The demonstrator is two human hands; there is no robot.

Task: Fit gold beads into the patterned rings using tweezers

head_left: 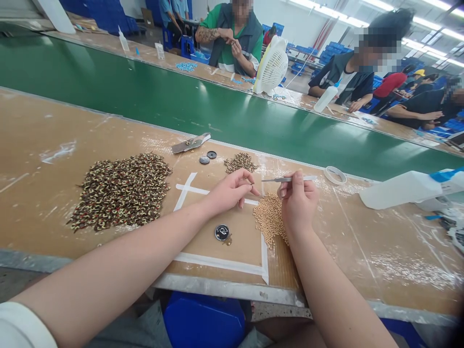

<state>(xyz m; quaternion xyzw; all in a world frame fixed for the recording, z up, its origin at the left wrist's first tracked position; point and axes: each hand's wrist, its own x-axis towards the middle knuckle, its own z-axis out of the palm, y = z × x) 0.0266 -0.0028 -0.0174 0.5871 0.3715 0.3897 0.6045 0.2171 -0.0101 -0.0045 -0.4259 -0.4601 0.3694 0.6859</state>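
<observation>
My left hand [234,189] is over the taped square on the table, its thumb and forefinger pinched on a tiny dark piece. My right hand [300,203] grips slim metal tweezers [283,180], whose tip points left towards the left fingertips, a little apart from them. Beneath the right hand lies a heap of small tan beads [268,217]. A round black dish [222,232] with a shiny dark filling sits inside the tape lines. Just beyond the left hand is a small pile of dark and cream pieces [239,162].
A large pile of dark, cream and red pieces [121,191] lies left. Further back are a scrap strip [191,143] and two round caps [208,157]. A white bottle [398,189] and a ring [335,175] lie right. Beyond the green belt [163,101], co-workers sit near a fan [271,65].
</observation>
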